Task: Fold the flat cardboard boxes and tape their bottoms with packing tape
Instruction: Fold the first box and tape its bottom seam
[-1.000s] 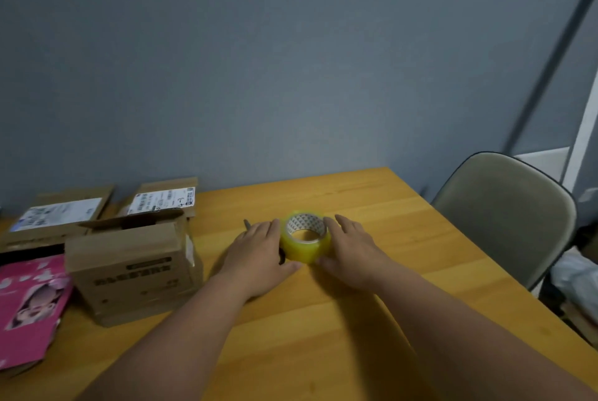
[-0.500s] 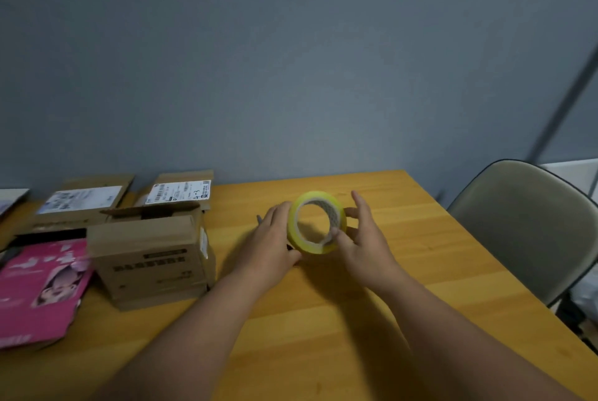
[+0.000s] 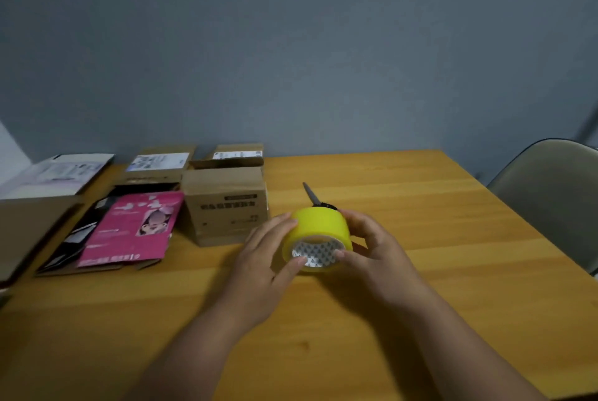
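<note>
1. The roll of packing tape point(image 3: 318, 232) sits at the centre of the frame, held between both hands above the desk point(image 3: 420, 271), its open core tipped toward the camera, probably so the person can hunt for the loose end.
2. The left hand point(image 3: 262, 258) cups the roll's left side, thumb on the patterned core; its grip is curled round the roll.
3. The right hand point(image 3: 372, 245) grasps the right side, thumb on the lower rim (a two-handed hold that would let the roll be turned).
4. Scissors point(image 3: 315, 198) lie just behind the roll, blade pointing to the upper left, handy for cutting.
5. A brown cardboard box point(image 3: 226, 206) stands left of centre, already folded up, likely the next to be taped.
6. A pink flattened box point(image 3: 136, 225) and other flat cartons point(image 3: 158, 162) wait at middle left.
</note>
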